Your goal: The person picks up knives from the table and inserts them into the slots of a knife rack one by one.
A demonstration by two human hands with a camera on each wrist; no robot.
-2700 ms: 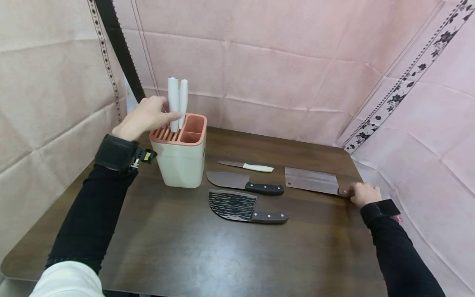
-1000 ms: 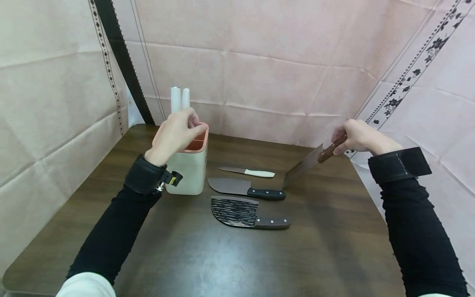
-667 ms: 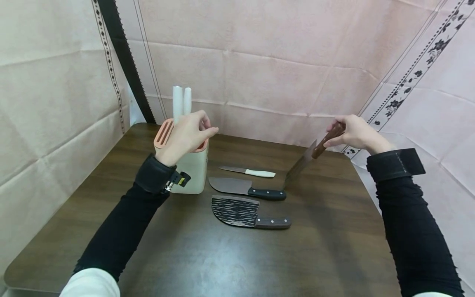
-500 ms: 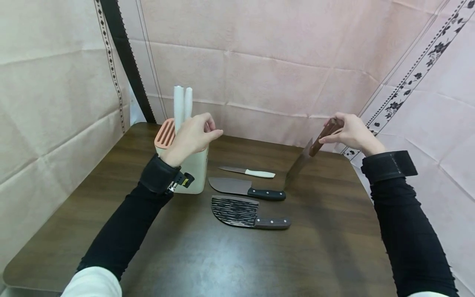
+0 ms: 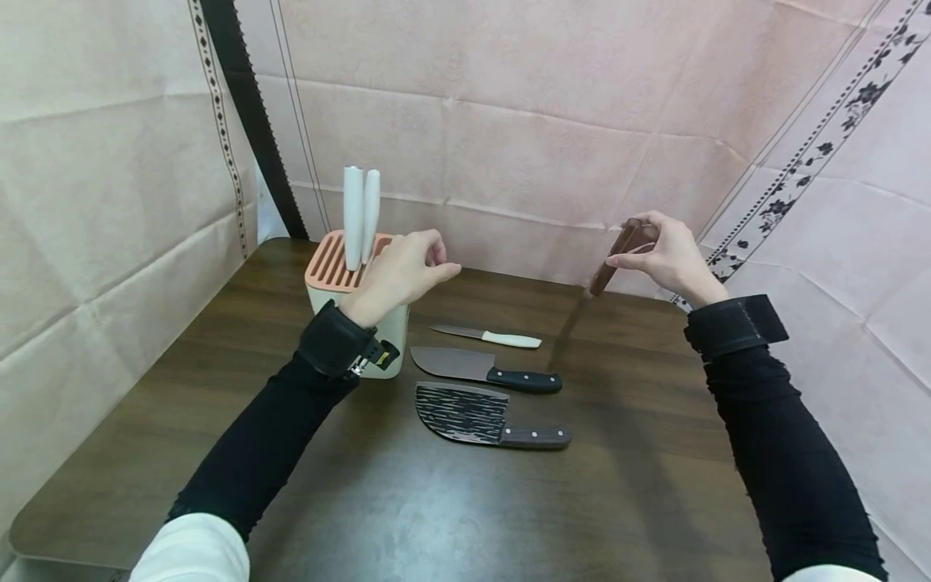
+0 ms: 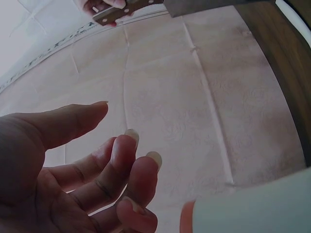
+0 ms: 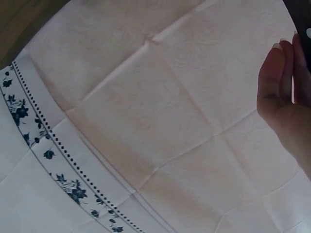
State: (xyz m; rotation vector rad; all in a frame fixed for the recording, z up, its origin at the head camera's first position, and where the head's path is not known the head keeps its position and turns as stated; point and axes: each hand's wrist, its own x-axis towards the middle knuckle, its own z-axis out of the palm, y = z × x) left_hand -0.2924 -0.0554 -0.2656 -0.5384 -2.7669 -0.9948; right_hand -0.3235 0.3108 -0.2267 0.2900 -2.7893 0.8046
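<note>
My right hand grips a cleaver by its brown wooden handle. It holds the cleaver above the back right of the table, blade tilted down and seen nearly edge-on. In the left wrist view, the cleaver's grey blade crosses the top. My left hand hovers at the right of the knife block, fingers loosely curled around nothing, and hides part of its top. Two white-handled knives stand in the block's slots. The right wrist view catches only part of the right hand and a dark handle.
Right of the block lie a small white-handled paring knife, a black-handled knife and a broad dark-patterned cleaver, one in front of another on the brown table. Pink cloth hangs behind and at both sides.
The right hand has lifted the wooden-handled cleaver off the table and carried it leftward, turning its blade down. The left hand has left the white handles and moved right across the block.
</note>
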